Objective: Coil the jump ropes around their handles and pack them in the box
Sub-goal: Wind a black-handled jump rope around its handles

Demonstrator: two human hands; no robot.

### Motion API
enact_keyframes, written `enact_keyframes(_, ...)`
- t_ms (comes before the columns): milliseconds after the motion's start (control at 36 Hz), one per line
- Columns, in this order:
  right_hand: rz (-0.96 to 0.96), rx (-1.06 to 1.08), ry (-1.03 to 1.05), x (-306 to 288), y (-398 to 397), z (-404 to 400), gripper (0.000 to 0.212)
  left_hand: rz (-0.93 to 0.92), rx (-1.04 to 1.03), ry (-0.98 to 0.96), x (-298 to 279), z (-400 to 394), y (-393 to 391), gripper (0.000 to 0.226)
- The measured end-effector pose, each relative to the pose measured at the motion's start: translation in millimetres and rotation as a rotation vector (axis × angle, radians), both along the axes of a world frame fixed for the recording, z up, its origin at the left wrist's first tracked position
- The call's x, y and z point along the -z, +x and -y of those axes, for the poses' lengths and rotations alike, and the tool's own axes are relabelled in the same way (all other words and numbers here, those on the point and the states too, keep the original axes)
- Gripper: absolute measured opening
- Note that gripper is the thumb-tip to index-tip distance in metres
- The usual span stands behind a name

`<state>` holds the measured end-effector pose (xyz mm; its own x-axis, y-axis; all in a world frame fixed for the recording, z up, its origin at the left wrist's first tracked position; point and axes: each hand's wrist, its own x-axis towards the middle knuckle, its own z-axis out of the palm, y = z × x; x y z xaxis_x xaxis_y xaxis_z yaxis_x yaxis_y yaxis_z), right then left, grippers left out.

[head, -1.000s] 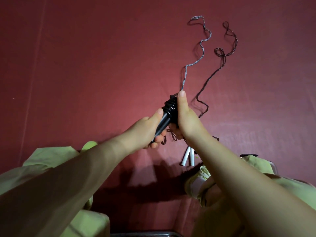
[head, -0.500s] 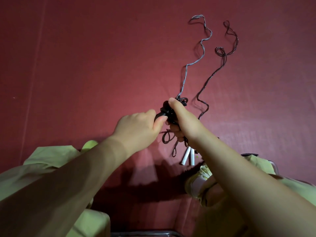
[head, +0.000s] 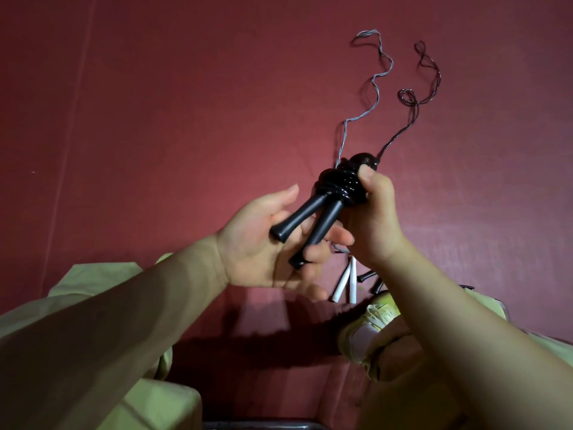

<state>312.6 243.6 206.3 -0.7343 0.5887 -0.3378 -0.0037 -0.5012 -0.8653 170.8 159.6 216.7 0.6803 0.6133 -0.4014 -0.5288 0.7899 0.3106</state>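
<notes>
Right hand (head: pixel 376 218): you grip the coiled end of the black jump rope (head: pixel 338 189), thumb pressed on the wraps, held up above the red floor (head: pixel 155 119).
Left hand (head: pixel 273 243): wide, palm up, fingers relaxed under the two black handles (head: pixel 305 223) (whether they touch the palm, can't tell).
Handles: side by side, bound at the top by the coil, free ends splayed toward your left palm.
Loose ropes: a grey rope (head: pixel 370 85) and a dark rope (head: pixel 414 97) lie wavy on the floor toward its far edge.
White handles (head: pixel 344 282): on the floor near your yellow shoe (head: pixel 369 330), partly hidden behind yr right wrist.
</notes>
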Motion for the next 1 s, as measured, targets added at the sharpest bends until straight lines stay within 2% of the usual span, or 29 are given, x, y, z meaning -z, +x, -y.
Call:
enact_keyframes(83, 0.058, 0.016, 0.084, -0.7, 1.1, -0.7, 0.086, 0.023, 0.0, -0.002, -4.4, -1.1, 1.7, 0.066)
enact_keyframes(139, 0.169, 0.062, 0.116, -2.0, -0.9, 0.7, 0.064, -0.07, -0.006, -0.021, -8.0, -3.9, 1.8, 0.058)
enact_keyframes(167, 0.23, 0.086, 0.116, -2.9, -1.4, 1.2, 0.061, -0.125, -0.016, -0.038, -9.8, -5.5, 2.1, 0.055)
enact_keyframes(278, 0.45, 0.092, 0.19, -8.2, -2.4, 5.7, 0.072, -0.344, -0.088, -0.062, -11.7, -9.9, 4.3, 0.053)
enact_keyframes(361, 0.55, 0.121, 0.25, -11.0, -2.7, 8.2, 0.069, -0.514, -0.133, -0.039, -11.7, -11.7, 7.6, 0.055)
enact_keyframes(583, 0.634, 0.114, 0.22, -6.9, -6.8, 6.9, 0.072, -0.953, -0.199, 0.111, -2.3, -15.5, 15.7, 0.056)
enact_keyframes(750, 0.59, 0.039, -0.025, 6.7, -1.8, 6.7, 0.07, -1.335, -0.058, 0.316, 8.9, -13.5, 9.5, 0.054)
enact_keyframes(833, 0.599, -0.033, -0.028, 9.4, 1.1, 4.9, 0.078, -1.542, 0.043, 0.474, 6.1, -11.6, 7.5, 0.05)
enact_keyframes(944, 0.658, -0.152, 0.026, 6.1, 3.2, 5.9, 0.077, -1.949, 0.305, 0.693, 2.0, -9.5, 0.8, 0.041)
enact_keyframes(1000, 0.637, -0.148, -0.004, 5.9, 4.4, 6.4, 0.075, -1.992, 0.331, 0.755, 0.9, -8.2, 0.9, 0.039)
